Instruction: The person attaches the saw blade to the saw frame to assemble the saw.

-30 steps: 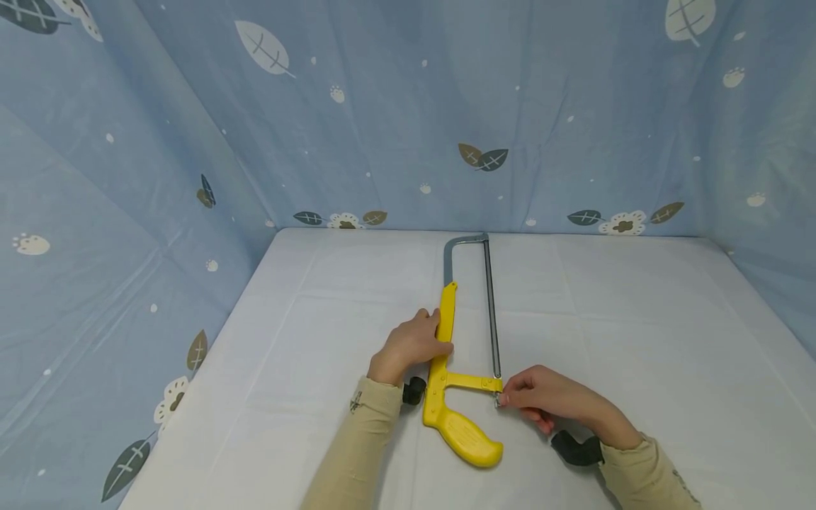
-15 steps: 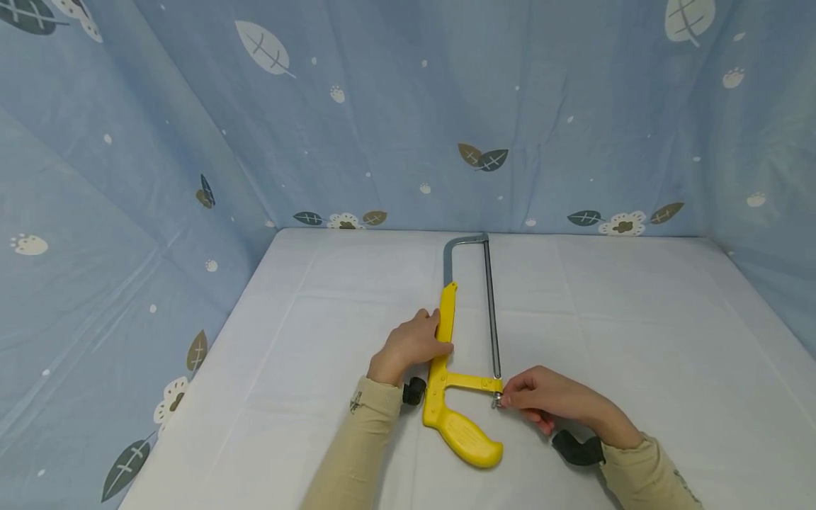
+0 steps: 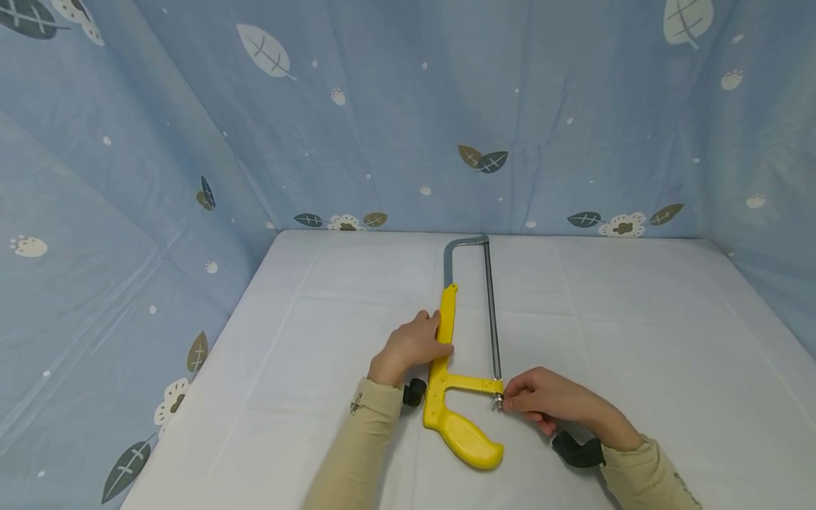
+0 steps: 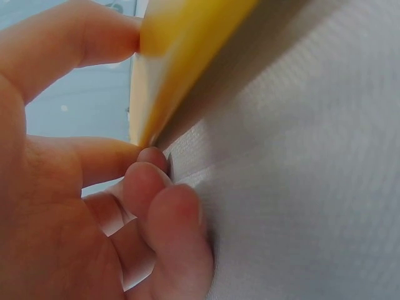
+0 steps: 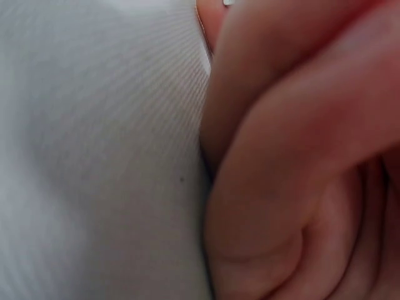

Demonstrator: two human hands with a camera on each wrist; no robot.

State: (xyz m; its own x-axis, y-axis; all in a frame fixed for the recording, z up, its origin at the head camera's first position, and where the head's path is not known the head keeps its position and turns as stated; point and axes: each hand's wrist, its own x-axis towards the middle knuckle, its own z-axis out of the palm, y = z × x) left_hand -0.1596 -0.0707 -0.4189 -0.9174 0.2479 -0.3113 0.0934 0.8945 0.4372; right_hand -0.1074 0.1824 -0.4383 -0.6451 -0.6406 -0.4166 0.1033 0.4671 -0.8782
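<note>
A hacksaw with a yellow frame and handle (image 3: pixel 449 397) lies flat on the white table (image 3: pixel 637 333), its steel blade (image 3: pixel 491 312) running away from me. My left hand (image 3: pixel 411 346) holds the yellow spine of the frame, thumb over it and fingers curled beside it (image 4: pixel 150 187). My right hand (image 3: pixel 542 400) pinches the small metal screw (image 3: pixel 496 403) at the near end of the blade, by the handle. In the right wrist view only curled fingers (image 5: pixel 300 162) against the cloth show.
Blue cloth walls printed with leaves (image 3: pixel 482 159) close the table at the back and both sides. Black wrist camera mounts (image 3: pixel 576 450) sit at both cuffs.
Almost nothing moved. My right fingertips shifted very slightly at the blade's end screw; the left hand and the saw stayed put.
</note>
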